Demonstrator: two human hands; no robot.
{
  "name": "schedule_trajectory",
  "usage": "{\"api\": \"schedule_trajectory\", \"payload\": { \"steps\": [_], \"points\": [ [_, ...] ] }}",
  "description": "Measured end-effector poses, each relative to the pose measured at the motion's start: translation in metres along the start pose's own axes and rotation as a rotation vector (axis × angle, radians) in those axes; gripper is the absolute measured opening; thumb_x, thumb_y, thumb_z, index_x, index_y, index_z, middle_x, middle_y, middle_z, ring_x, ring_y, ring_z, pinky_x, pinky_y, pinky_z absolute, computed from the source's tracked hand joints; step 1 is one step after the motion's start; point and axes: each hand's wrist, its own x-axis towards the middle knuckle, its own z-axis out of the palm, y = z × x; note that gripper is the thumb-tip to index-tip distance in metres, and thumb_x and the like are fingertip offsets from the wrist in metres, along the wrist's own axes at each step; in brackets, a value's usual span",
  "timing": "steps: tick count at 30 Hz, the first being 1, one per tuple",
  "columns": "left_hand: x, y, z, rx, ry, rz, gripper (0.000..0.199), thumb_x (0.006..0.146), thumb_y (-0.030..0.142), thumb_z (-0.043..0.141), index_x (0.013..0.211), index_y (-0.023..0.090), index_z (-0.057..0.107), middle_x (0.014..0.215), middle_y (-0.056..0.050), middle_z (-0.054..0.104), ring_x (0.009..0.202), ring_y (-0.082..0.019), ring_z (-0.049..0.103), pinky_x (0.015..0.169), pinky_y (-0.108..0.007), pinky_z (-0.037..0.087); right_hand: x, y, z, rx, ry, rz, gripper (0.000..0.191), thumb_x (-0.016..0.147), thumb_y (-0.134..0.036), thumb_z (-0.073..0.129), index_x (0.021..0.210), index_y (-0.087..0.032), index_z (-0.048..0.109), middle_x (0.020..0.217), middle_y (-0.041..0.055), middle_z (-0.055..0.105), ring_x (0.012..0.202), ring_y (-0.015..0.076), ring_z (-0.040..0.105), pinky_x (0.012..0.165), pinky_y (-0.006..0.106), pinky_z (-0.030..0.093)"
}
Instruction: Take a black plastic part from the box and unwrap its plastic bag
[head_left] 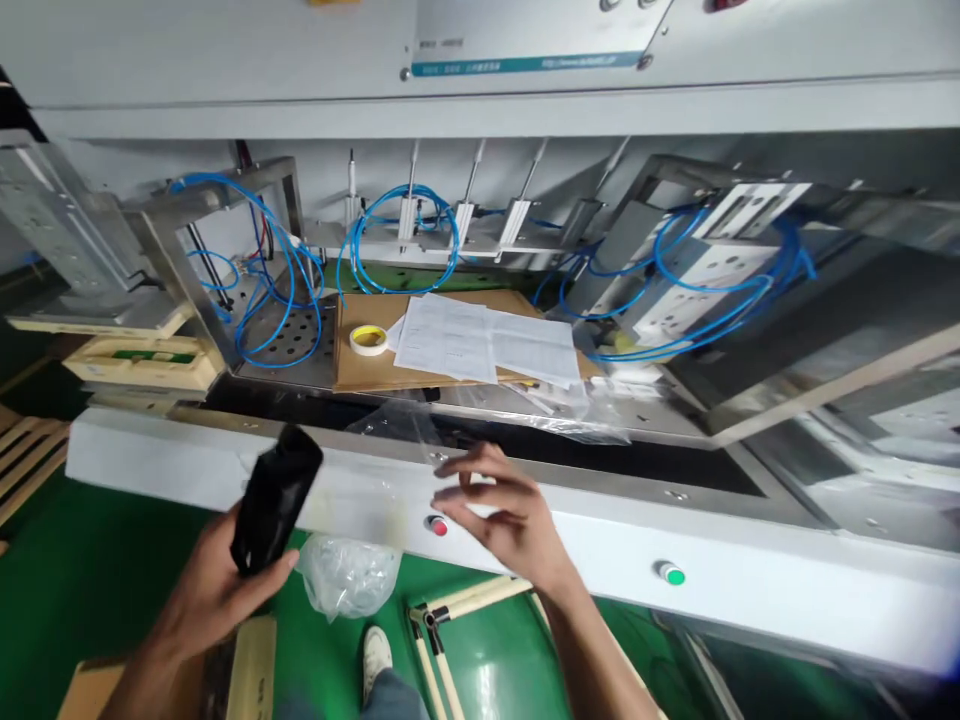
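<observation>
A black glossy object (pixel 276 498), upright and slightly tilted, is held in my left hand (pixel 217 590) in front of the machine's white front panel (pixel 600 540). What exactly it is cannot be made out. My right hand (pixel 506 510) hovers by the panel, near a red button (pixel 438 525), its fingers curved with a gap between thumb and fingertips and nothing visible in them. Clear plastic film (pixel 397 425) lies on the machine's edge between the two hands. Beyond it, papers (pixel 446 338) and a tape roll (pixel 368 341) rest on a cardboard sheet (pixel 360 375).
Blue air hoses (pixel 405 285) loop around metal cylinders at the back. A green button (pixel 675 575) is on the panel at right. A plastic bag (pixel 351 575) hangs below the panel. A pipe frame (pixel 480 598) stands on the green floor, with a cardboard box (pixel 97 690) at lower left.
</observation>
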Motion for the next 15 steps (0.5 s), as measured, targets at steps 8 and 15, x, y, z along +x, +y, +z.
{"api": "schedule_trajectory", "payload": {
  "steps": [8,15],
  "points": [
    [-0.003,-0.091,0.062,0.094,-0.212,0.179,0.066,0.087,0.035,0.075,0.15,0.024,0.059,0.149,-0.015,0.067,0.137,-0.037,0.064,0.113,-0.047,0.057,-0.114,0.016,0.029,-0.1,0.087,0.562,0.024,0.099,-0.035,0.068,0.117,-0.028,0.082,0.137,0.0152,0.071,0.107,0.0266,0.074,0.09,0.045,0.067],
    [0.013,-0.116,0.082,-0.008,-0.248,0.235,0.063,0.089,0.026,0.07,0.15,0.027,0.056,0.154,-0.014,0.063,0.144,-0.037,0.058,0.119,-0.057,0.052,-0.077,0.012,0.064,-0.411,0.11,0.608,0.032,0.107,-0.033,0.053,0.13,-0.027,0.075,0.126,0.0138,0.077,0.118,0.0285,0.072,0.096,0.047,0.063]
  ]
}}
